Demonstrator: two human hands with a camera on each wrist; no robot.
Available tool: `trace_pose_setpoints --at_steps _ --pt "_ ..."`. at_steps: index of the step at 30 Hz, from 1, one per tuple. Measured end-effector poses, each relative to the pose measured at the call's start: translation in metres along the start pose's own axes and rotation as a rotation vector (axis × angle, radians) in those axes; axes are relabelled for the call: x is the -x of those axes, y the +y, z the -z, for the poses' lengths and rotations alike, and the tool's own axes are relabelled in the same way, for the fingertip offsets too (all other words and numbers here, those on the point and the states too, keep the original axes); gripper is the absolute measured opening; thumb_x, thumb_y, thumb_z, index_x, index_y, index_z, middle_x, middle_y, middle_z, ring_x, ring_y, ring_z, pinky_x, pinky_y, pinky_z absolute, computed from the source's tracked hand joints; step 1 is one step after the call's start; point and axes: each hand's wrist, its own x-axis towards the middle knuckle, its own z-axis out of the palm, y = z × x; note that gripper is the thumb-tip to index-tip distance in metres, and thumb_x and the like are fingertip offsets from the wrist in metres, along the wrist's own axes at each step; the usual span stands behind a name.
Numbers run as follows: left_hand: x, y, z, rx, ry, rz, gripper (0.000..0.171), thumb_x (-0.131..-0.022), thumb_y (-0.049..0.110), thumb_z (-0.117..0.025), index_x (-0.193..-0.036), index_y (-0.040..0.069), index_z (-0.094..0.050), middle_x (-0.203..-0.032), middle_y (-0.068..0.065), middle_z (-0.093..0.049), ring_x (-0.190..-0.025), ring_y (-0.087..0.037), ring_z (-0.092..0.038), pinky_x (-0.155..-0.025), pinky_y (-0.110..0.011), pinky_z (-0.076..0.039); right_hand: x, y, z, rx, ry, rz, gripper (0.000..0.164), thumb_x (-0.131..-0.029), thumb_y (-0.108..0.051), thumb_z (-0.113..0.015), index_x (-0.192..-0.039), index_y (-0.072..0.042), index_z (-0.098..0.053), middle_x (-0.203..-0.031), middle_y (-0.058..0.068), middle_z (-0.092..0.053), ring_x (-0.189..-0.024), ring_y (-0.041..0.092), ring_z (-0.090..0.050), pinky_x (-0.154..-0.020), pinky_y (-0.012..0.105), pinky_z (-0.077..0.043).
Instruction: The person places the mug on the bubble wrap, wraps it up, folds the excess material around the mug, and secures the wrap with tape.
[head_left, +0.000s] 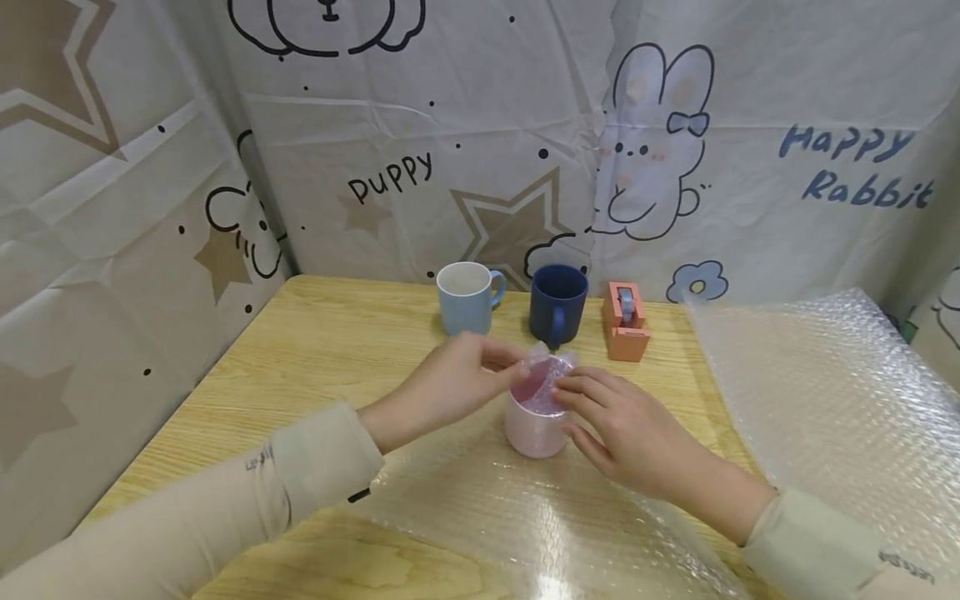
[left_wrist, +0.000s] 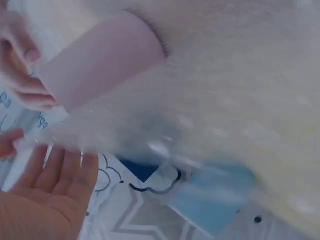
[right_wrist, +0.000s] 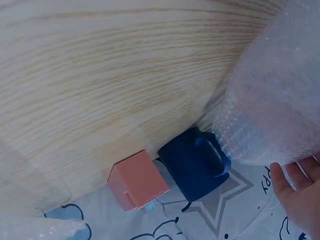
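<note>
Pink cup [head_left: 536, 433], between my hands: left hand [head_left: 450, 375] pinching bubble wrap [head_left: 552, 392], right hand [head_left: 626, 421] pressing, fingers loosely extended; slackened pinch could let wrap unfurl.

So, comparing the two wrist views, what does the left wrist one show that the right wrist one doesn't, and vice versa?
Only the left wrist view shows the left hand. It also shows the light blue mug plainly; whether the bluish patch in the right wrist view is that mug, I can't tell.

Only the right wrist view shows the orange tape dispenser.

Both show the dark blue mug, the right hand, bubble wrap and the pink mug, which is only a blurry pink shape in the right wrist view.
</note>
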Motion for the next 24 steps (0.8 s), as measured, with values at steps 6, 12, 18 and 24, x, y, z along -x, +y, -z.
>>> trace_pose_setpoints --at_steps 6,12,18,24 --pt "0.005 -0.002 -0.008 -0.328 -0.100 -0.169 0.035 -0.092 0.023 -0.071 -0.125 0.014 -0.070 -0.123 0.000 -0.068 -0.114 -0.017 -0.060 -0.096 -0.035 -0.049 -0.001 -0.001 0.002 0.019 -0.030 -0.024 0.032 -0.097 -0.026 -0.062 -0.117 -0.002 -0.068 -0.125 0.012 -0.064 -0.123 0.029 -0.055 -0.103 0.046 -0.046" --pt "0.008 -0.012 -0.008 -0.511 -0.179 -0.330 0.044 -0.093 0.027 -0.068 -0.134 0.011 -0.062 -0.140 -0.002 -0.058 -0.130 -0.021 -0.050 -0.108 -0.039 -0.041 -0.002 -0.001 0.002 0.017 -0.051 -0.043 0.030 -0.093 -0.024 -0.066 -0.116 -0.004 -0.069 -0.128 0.011 -0.063 -0.125 0.029 -0.054 -0.105 0.045 -0.045" --pt "0.007 -0.030 -0.001 -0.671 -0.248 -0.549 0.057 -0.099 0.045 -0.056 -0.148 0.016 -0.048 -0.153 -0.002 -0.043 -0.143 -0.020 -0.036 -0.118 -0.041 -0.026 -0.002 -0.001 0.002 -0.001 -0.038 -0.059 0.029 -0.093 -0.024 -0.067 -0.115 -0.005 -0.069 -0.128 0.010 -0.062 -0.124 0.027 -0.054 -0.104 0.045 -0.046" --pt "0.004 -0.043 0.001 -0.673 -0.301 -0.630 0.065 -0.100 0.054 -0.049 -0.154 0.020 -0.037 -0.159 -0.001 -0.032 -0.147 -0.018 -0.026 -0.120 -0.038 -0.020 -0.002 -0.001 0.005 -0.038 -0.048 -0.076 0.032 -0.093 -0.024 -0.068 -0.117 -0.003 -0.068 -0.130 0.009 -0.061 -0.125 0.026 -0.053 -0.103 0.045 -0.046"
